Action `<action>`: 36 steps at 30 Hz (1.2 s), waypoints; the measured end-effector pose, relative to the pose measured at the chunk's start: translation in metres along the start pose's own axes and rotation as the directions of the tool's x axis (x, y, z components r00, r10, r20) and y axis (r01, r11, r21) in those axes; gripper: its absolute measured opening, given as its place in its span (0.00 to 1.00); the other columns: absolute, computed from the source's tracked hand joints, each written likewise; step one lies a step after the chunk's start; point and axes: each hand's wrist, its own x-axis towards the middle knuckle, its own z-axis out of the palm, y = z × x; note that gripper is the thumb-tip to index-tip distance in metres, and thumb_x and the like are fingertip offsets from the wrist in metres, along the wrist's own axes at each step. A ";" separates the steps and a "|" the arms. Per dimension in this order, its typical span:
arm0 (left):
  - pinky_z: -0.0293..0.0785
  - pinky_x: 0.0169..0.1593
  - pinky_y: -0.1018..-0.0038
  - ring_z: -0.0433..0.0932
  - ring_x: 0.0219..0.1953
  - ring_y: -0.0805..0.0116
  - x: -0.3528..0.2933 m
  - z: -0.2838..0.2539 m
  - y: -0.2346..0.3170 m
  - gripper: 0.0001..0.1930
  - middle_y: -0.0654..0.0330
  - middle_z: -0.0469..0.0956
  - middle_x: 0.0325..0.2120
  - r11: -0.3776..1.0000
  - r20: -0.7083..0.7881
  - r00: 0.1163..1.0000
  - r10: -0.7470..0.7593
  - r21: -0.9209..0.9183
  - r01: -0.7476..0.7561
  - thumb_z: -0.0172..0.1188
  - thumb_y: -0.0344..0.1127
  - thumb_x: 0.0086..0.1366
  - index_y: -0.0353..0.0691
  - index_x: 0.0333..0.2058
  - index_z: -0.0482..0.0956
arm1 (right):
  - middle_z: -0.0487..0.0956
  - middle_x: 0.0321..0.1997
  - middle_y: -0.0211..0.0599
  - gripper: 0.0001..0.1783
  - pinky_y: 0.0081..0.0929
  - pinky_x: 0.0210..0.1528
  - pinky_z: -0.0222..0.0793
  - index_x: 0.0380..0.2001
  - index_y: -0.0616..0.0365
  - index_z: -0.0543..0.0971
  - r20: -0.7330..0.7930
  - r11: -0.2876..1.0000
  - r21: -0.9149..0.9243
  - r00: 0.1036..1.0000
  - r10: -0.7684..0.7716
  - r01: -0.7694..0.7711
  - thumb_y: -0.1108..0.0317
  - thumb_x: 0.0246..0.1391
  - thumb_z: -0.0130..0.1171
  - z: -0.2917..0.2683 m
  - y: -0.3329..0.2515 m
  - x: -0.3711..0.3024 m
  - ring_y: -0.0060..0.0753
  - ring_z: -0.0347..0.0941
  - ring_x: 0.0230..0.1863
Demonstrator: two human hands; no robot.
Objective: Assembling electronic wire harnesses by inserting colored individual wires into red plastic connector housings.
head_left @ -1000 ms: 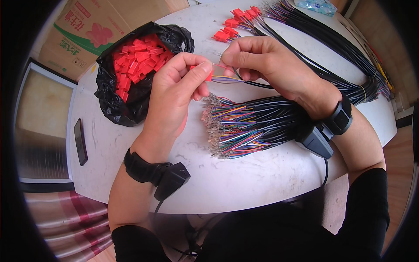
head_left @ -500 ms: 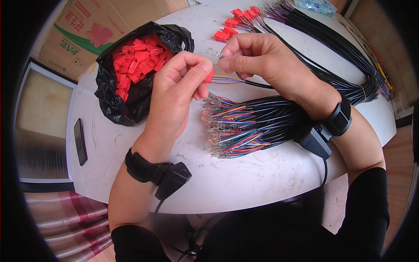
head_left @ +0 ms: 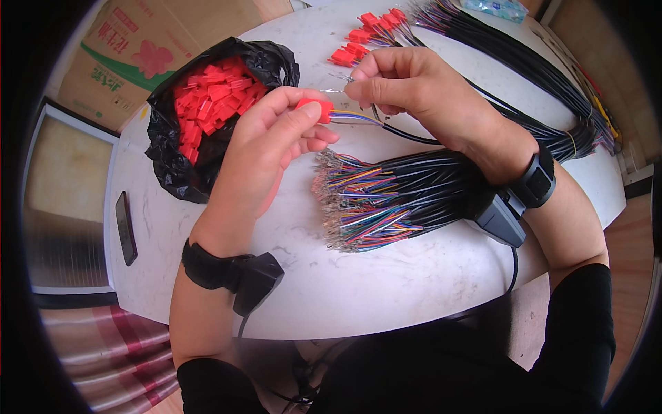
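Note:
Between the thumb and fingers of my left hand (head_left: 272,131) is a red plastic connector housing (head_left: 323,112). Coloured wires (head_left: 357,117) run out of its right side into a black-sheathed cable (head_left: 407,137). Just above and to the right, my right hand (head_left: 407,86) is closed in a pinch on thin wires with bare metal terminals (head_left: 339,78) poking out leftward; how many is hard to see. The terminals are apart from the housing's wire side. Below both hands lies a bundle of black cables (head_left: 434,186), its stripped coloured wire ends pointing left.
A black plastic bag (head_left: 176,169) full of red housings (head_left: 217,96) stands at the left, before a cardboard box (head_left: 131,52). A phone (head_left: 126,228) lies by the left table edge. Cables with red housings (head_left: 376,27) and another black cable bundle (head_left: 510,62) lie at the back right.
My left hand has moved left and opened its grip somewhat, showing more of the red housing and its wires. My right hand has barely shifted, still pinching the wire ends.

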 end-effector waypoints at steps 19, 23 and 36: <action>0.66 0.46 0.79 0.73 0.40 0.74 -0.001 -0.004 0.003 0.16 0.60 0.73 0.39 0.997 0.078 0.997 0.030 0.063 -0.035 0.55 0.32 0.63 0.36 0.49 0.69 | 0.71 0.23 0.21 0.08 0.12 0.29 0.57 0.28 0.56 0.77 0.048 1.000 -0.009 0.999 0.023 -0.022 0.63 0.52 0.61 -0.003 0.001 -0.002 0.12 0.63 0.25; 0.67 0.48 0.78 0.72 0.44 0.72 0.002 -0.007 -0.002 0.16 0.58 0.73 0.41 0.999 0.105 0.994 0.043 -0.035 -0.040 0.55 0.30 0.63 0.36 0.49 0.68 | 0.72 0.24 0.22 0.07 0.12 0.30 0.59 0.28 0.57 0.76 0.033 0.999 -0.012 0.999 0.038 -0.038 0.65 0.52 0.61 -0.006 0.001 -0.001 0.12 0.64 0.26; 0.67 0.54 0.74 0.70 0.48 0.69 0.007 -0.008 -0.017 0.16 0.56 0.70 0.46 0.944 0.114 0.993 -0.024 -0.325 0.060 0.53 0.23 0.61 0.37 0.48 0.66 | 0.69 0.20 0.26 0.06 0.17 0.28 0.62 0.26 0.62 0.72 0.105 0.834 -0.500 0.972 -0.212 0.236 0.74 0.49 0.59 -0.019 -0.013 -0.005 0.14 0.63 0.24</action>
